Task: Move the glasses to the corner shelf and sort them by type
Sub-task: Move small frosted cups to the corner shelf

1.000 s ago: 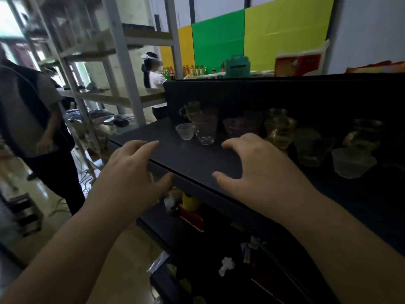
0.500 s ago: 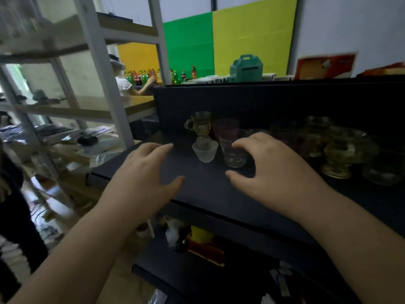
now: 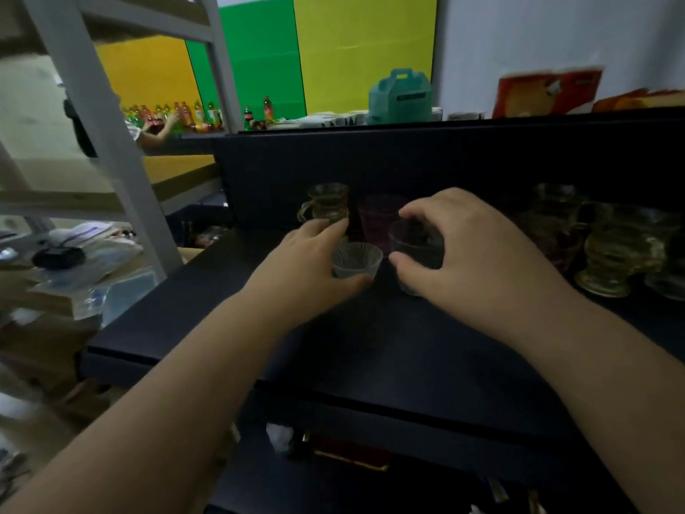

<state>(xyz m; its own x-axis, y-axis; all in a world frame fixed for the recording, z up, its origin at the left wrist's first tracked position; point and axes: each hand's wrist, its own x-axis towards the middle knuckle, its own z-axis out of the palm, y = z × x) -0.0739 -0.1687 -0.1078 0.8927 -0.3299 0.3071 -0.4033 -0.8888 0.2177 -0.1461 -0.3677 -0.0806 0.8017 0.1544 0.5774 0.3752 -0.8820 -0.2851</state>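
Here, nearest the camera, two bare forearms reach over the front edge of a dark shelf (image 3: 333,350). The left hand (image 3: 307,265) curls round a small ribbed glass bowl (image 3: 356,259), fingers on its far side and thumb against the near wall, so it grips the bowl. The right hand (image 3: 470,250) wraps a plain clear tumbler (image 3: 415,250), fingertips over the rim and thumb low on the near side. Both glasses stand upright on the shelf, just beside each other.

Behind them stand an amber handled mug (image 3: 328,202) and a pink tumbler (image 3: 380,220), touching or nearly so. Further right, a cluster of amber footed glasses (image 3: 615,250) sits against the back panel; how many I cannot tell in the dim light.

All of this is likely light, rigid, smooth and breakable. The bowl's ribs should give purchase; the tumbler is slicker and best held round its wall, not by the rim. The mug offers its handle, the footed ones their stems.
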